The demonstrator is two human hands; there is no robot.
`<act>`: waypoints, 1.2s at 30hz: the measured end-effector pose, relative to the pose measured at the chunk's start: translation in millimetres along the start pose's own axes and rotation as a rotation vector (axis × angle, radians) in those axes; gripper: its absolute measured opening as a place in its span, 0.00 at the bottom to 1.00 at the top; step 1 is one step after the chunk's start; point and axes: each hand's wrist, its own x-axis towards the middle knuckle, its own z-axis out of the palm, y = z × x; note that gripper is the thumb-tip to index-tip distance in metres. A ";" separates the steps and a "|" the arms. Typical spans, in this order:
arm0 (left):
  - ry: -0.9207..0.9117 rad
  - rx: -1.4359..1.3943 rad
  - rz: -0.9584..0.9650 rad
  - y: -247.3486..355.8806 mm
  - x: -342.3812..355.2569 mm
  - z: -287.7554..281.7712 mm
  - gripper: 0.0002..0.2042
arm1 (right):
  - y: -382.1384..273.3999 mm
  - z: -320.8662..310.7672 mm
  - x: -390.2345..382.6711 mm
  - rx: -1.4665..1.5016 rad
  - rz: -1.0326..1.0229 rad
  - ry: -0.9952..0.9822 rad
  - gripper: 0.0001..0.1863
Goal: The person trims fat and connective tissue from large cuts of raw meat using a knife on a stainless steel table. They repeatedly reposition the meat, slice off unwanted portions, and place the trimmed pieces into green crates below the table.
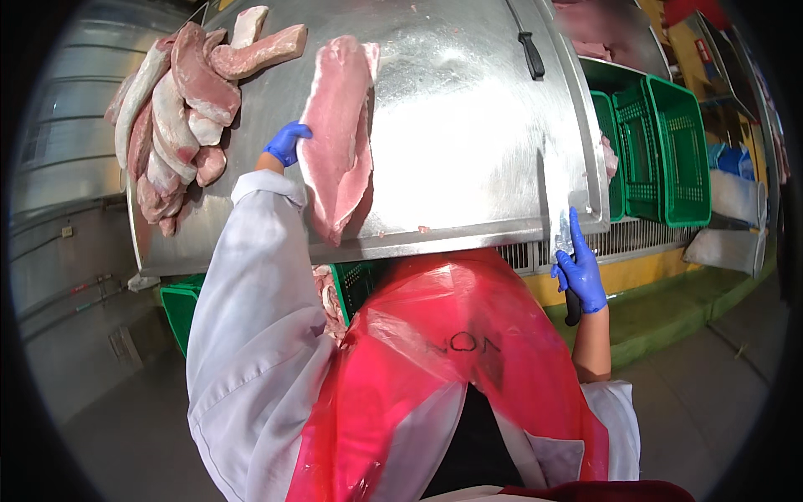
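A long slab of pink raw meat [339,138] with a pale fatty rim lies on the steel table [443,180]. At its left edge my left hand [288,143], in a blue glove, grips it; the fingertips are partly hidden at the meat. My right hand [583,276], also gloved in blue, is closed around a knife [572,308] by its black handle. Its index finger stretches along the blade, which points away from me over the table's right front corner. The blade is apart from the meat.
Several meat strips [180,113] are piled on the table's left. A second knife [530,57] lies at the far right. Green crates [676,151] stand beyond the right edge; another green crate [355,284] with meat trimmings sits below the front edge. More meat [598,25] shows at the far right.
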 end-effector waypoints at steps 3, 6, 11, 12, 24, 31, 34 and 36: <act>0.641 0.899 0.284 -15.5 22.9 8.6 0.23 | -19.2 -17.3 26.4 -0.008 -0.026 -0.002 0.44; 0.583 0.993 0.688 5.9 18.7 116.6 0.28 | -27.8 -28.5 52.7 0.009 -0.051 0.008 0.45; 0.837 1.020 0.194 -36.7 16.6 204.3 0.27 | -65.6 -14.0 97.1 -0.062 -0.115 -0.101 0.45; 0.690 0.949 0.119 -42.5 16.0 209.1 0.23 | -65.9 -13.6 108.5 -0.083 -0.131 -0.127 0.44; 0.728 0.336 0.513 28.3 -233.2 -4.7 0.10 | -116.0 217.5 219.5 -0.336 -0.228 -0.616 0.43; 0.373 -0.015 0.571 -18.3 -228.5 -92.4 0.12 | -110.2 452.8 225.5 -0.291 -0.162 -0.878 0.42; 0.754 0.413 0.745 5.2 -235.6 -69.2 0.11 | -105.6 453.0 203.4 -0.550 -0.156 -0.920 0.40; 1.017 1.037 0.800 5.6 -253.6 -92.7 0.13 | -119.4 407.4 155.0 -0.788 -0.014 -1.156 0.38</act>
